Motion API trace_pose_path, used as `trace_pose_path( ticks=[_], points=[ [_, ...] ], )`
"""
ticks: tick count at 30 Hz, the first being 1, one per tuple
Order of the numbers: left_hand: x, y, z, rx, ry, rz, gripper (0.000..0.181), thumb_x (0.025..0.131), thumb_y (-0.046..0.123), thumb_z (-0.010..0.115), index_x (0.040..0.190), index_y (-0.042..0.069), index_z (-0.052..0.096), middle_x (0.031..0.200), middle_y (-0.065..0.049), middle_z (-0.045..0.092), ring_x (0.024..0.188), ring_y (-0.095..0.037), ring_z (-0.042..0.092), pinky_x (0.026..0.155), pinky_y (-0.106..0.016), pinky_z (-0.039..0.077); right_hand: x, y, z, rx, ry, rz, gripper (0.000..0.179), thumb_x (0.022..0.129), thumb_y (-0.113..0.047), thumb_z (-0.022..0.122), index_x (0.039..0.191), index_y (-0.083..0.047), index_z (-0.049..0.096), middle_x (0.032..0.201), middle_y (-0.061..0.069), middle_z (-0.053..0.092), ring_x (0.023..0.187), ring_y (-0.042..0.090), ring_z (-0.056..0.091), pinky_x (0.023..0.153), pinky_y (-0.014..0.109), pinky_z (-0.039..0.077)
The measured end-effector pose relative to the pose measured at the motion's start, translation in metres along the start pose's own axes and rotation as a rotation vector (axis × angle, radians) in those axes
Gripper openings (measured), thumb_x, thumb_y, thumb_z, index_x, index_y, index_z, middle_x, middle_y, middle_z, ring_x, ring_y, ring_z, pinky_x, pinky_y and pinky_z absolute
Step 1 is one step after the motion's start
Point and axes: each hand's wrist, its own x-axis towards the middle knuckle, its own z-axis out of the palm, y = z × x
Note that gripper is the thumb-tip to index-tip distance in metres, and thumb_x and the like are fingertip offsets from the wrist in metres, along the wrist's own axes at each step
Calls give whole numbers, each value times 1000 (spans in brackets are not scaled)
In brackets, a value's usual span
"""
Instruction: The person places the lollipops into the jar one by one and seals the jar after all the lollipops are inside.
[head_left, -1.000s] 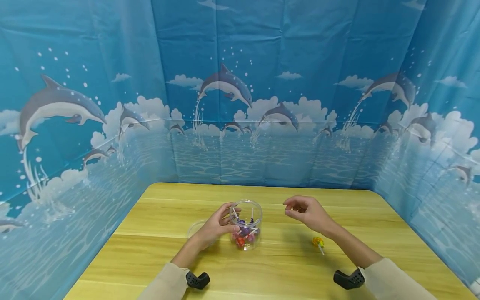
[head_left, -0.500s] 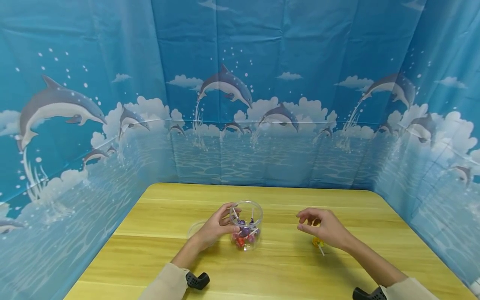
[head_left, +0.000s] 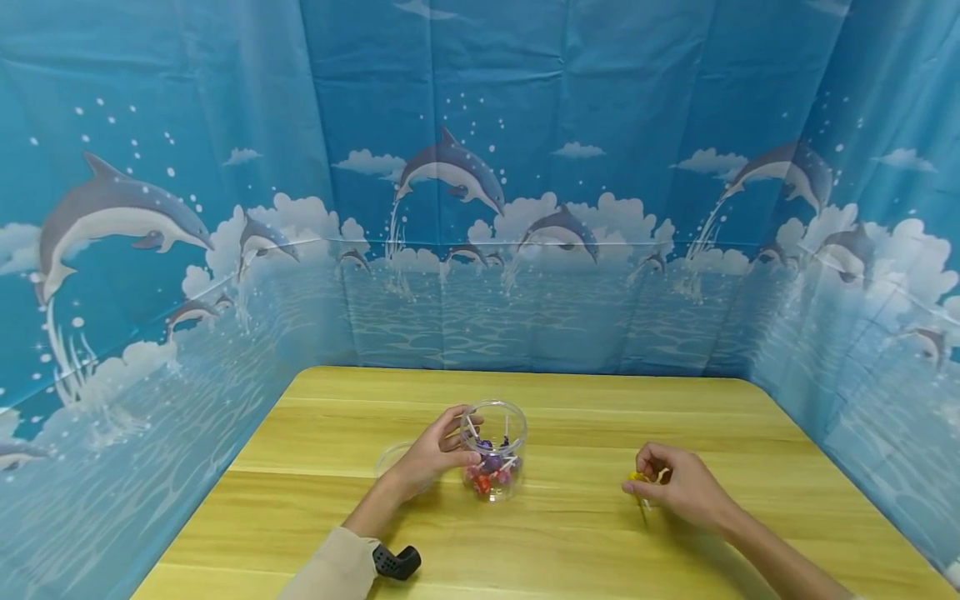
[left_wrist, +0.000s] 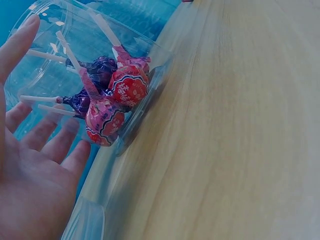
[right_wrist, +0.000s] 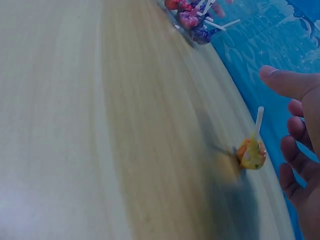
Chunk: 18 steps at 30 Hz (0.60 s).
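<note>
A clear plastic jar (head_left: 495, 492) stands mid-table in the head view, with several wrapped lollipops (left_wrist: 117, 95) inside, some red and pink, some purple. My left hand (head_left: 429, 457) holds the jar from its left side, thumb in front and fingers reaching behind. To the right, a yellow-orange wrapped lollipop (right_wrist: 252, 154) with a white stick lies on the table. Over it is my right hand (head_left: 686, 487), thumb and bent fingers on either side. In the right wrist view, a gap shows between the fingertips (right_wrist: 287, 170) and this lollipop; they do not grip it.
A clear round lid (head_left: 388, 457) lies on the wooden table (head_left: 337, 533), partly behind the left hand. A blue curtain (head_left: 480, 317) printed with dolphins hangs around the table's back and sides.
My right hand has moved right and toward me, down to the yellow lollipop, which has stayed in place. The left hand and the jar have barely moved.
</note>
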Motion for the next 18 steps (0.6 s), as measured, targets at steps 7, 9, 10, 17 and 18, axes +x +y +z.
trace_pose_path(
  ticks=[7, 9, 10, 17, 18],
  points=[
    [0, 0, 0, -6, 2, 0, 88, 95, 14, 78, 161, -2, 21, 160, -29, 29, 148, -46, 29, 109, -41, 46, -12, 15, -1, -7, -56, 8, 38, 86, -25, 88, 89, -8, 54, 79, 4, 51, 66, 9, 48, 54, 29, 40],
    [0, -1, -1, -5, 2, 0, 88, 95, 14, 78, 161, -2, 21, 160, -29, 29, 148, -47, 28, 109, -41, 46, -15, 20, -2, -1, -87, -2, 38, 86, -25, 87, 91, -8, 54, 79, 4, 53, 67, 9, 49, 54, 28, 41],
    [0, -1, -1, -4, 2, 0, 88, 95, 14, 78, 161, -2, 21, 160, -29, 29, 148, -47, 28, 109, -41, 45, -16, 22, -3, -1, -101, -9, 37, 86, -24, 87, 92, -8, 55, 79, 3, 53, 67, 9, 50, 54, 28, 41],
    [1, -2, -2, 9, -7, 9, 84, 96, 11, 76, 161, 0, 24, 160, -30, 28, 149, -46, 28, 109, -40, 45, -16, 34, -6, -63, -134, -19, 34, 85, -21, 87, 95, -10, 57, 78, -2, 56, 66, 7, 52, 54, 27, 44],
    [1, -3, -3, 10, -8, 10, 84, 96, 11, 76, 161, 0, 23, 160, -30, 29, 149, -47, 28, 109, -40, 45, -16, 35, -7, -73, -134, -23, 33, 85, -21, 87, 95, -11, 57, 78, -3, 56, 66, 7, 51, 54, 26, 44]
  ],
)
